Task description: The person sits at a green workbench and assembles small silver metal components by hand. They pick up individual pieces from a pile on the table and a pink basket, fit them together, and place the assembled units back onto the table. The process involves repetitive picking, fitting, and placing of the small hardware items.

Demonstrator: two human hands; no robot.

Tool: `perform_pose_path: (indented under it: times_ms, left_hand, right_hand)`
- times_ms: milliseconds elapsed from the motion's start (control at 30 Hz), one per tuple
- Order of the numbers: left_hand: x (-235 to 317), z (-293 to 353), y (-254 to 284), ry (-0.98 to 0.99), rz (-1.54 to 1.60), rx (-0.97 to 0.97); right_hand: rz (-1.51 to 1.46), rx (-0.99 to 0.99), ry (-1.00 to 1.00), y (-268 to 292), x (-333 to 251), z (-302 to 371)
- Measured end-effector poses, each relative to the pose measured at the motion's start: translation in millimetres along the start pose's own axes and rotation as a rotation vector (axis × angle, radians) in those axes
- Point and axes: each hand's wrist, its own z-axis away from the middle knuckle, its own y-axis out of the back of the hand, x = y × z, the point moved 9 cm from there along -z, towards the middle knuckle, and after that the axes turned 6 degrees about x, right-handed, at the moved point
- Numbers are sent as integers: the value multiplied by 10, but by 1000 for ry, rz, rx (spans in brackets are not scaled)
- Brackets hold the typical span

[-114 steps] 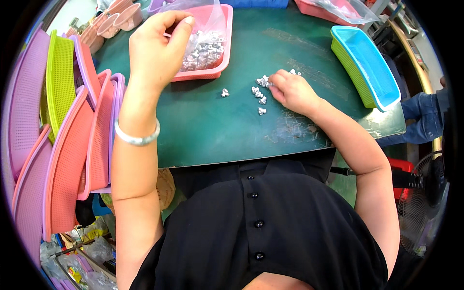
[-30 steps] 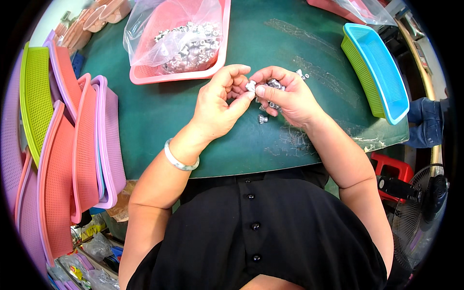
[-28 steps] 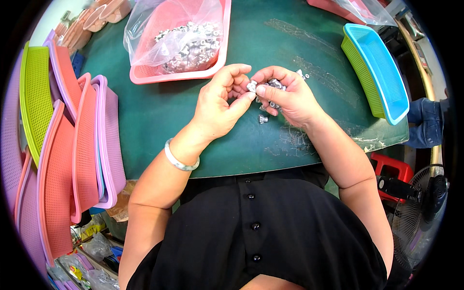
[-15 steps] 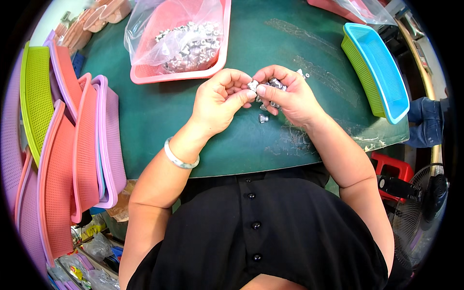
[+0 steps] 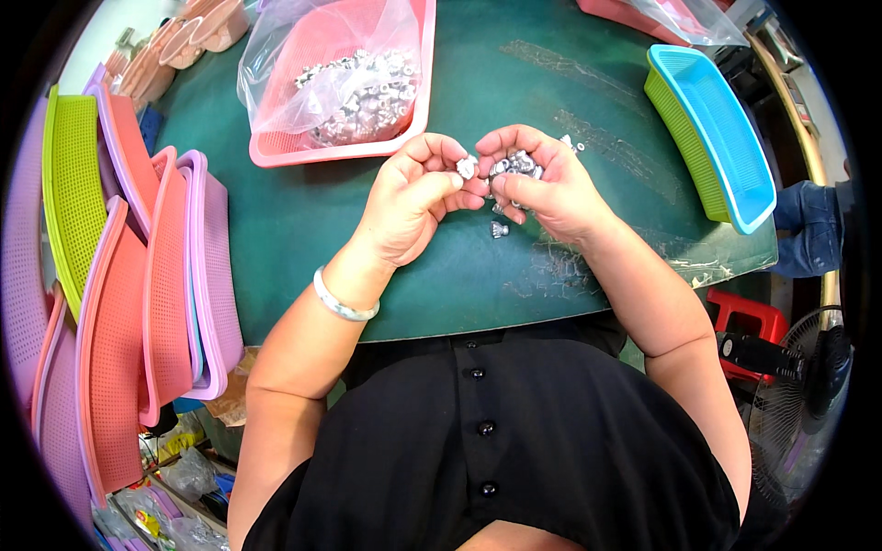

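Head view. Two bare hands raised over the near half of a green table [image 5: 413,294], close together at its middle, fingertips near each other.

Silver part [image 5: 467,167]: at the left hand's fingertips, on the side facing the right hand. Left hand [image 5: 404,202] mostly closed, thumb and forefinger pinching this part, other fingers curled behind.

Right hand [image 5: 556,188] half curled, palm turned inward, thumb laid across a cluster [image 5: 519,165] of like silver pieces, fingers bent round beneath it. Cannot tell how many pieces it holds; fingers cover some.

Loose part [image 5: 499,230] on the table, just nearer than the right hand's fingertips. Small bits [image 5: 571,144] just beyond the right hand, far side.

Far left of the hands: pink basket [image 5: 276,151], clear bag [image 5: 289,92] inside with a heap [image 5: 372,96] of silver pieces, bag edge hanging over the left rim. Right: blue basket [image 5: 694,78] set with a green one [image 5: 684,151], tilted in view. Left side: stacked baskets [image 5: 119,349], several colours. Pale bangle [image 5: 340,298] on left wrist.
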Motion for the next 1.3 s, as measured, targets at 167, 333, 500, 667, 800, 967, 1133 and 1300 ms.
perform_pose_path:
  times_ms: [167, 333, 500, 667, 800, 967, 1133, 1300]
  left_hand:
    - [-67, 20, 7, 50, 29, 18]
    - [69, 69, -67, -311, -513, 9]
    - [253, 160, -224, -618, -924, -37]
    - [362, 213, -276, -668, -896, -18]
    - [397, 243, -258, -738, -846, 39]
    - [414, 248, -288, -779, -943, -1]
    - [248, 159, -176, -484, -772, 20]
    - [189, 149, -190, -416, -686, -21]
  right_hand:
    - [4, -9, 15, 6, -26, 6]
    - [85, -24, 88, -27, -60, 14]
    - [91, -86, 83, -88, -99, 52]
    - [-38, -111, 21, -115, -65, 62]
    - [-111, -82, 4, -72, -35, 34]
    - [-104, -50, 14, -30, -41, 11]
    - [-102, -26, 61, -9, -80, 2]
    - [-47, -31, 164, -17, -142, 15]
